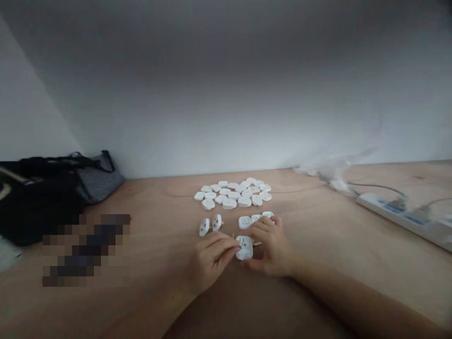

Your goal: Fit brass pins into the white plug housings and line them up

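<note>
A white plug base [244, 248] stands tilted up with its hollow inner side towards me, low over the table. My right hand [272, 247] holds it, fingers along the top and thumb at the lower edge. Brass-coloured pins [257, 243] stick out behind it. At its left edge, the pinched fingertips of my left hand [214, 258] touch the base; any small part between them is hidden. Just beyond my right fingers lies a short row of white plug pieces [245, 222]. Two more plug bases, one nearer [204, 227] and one farther [216, 222], stand on edge beyond my left hand.
Farther back on the wooden table [158, 245] lies a cluster of several white plug covers [229, 203]. A black bag [42, 197] and a blurred-out dark object [86, 250] are at left. At right are a power strip [406, 216] with cords and clear plastic wrap [335, 172].
</note>
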{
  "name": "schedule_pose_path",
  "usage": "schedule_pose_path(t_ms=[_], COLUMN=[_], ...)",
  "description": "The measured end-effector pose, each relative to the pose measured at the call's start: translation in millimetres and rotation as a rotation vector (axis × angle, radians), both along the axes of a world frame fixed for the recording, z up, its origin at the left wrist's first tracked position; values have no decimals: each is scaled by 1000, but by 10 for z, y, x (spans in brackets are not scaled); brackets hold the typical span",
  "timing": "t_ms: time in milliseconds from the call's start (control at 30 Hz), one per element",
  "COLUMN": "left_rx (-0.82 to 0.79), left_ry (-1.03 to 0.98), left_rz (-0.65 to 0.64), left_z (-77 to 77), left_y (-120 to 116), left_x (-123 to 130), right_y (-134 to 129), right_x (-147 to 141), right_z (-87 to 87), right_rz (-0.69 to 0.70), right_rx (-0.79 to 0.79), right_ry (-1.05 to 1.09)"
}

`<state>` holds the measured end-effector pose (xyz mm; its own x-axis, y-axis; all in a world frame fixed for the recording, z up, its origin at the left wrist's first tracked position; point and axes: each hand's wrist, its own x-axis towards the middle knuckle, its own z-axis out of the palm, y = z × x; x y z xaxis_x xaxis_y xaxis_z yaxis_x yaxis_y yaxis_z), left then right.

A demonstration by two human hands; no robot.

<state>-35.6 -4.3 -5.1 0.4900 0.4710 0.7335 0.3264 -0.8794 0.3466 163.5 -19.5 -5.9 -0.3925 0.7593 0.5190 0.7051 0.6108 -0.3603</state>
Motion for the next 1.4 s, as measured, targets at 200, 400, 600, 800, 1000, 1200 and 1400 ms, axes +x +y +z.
schedule_pose_path(t_ms=[200, 400, 600, 800, 1000, 1200, 1400], left_rx=[15, 47, 68, 64, 92, 80, 117], left_ry=[16, 33, 40, 32, 62, 81, 101], left_rz=[28, 0, -37, -36, -40, -49, -90], left_z=[1, 15, 20, 3, 19, 15, 1], left_y=[-3, -11, -9, 7, 13, 1, -3], left_x=[11, 22, 19, 26, 18, 15, 16], right_y=[1, -1, 9, 30, 30, 40, 38], right_x=[0, -7, -1, 23, 30, 33, 27], right_z=[-13, -31, -55, -75, -55, -87, -86], right_rz=[13, -3, -9, 5, 13, 17, 9], right_rx=[23, 47, 90, 106, 101, 130, 117], right_ry=[20, 5, 14, -6, -20, -36, -13])
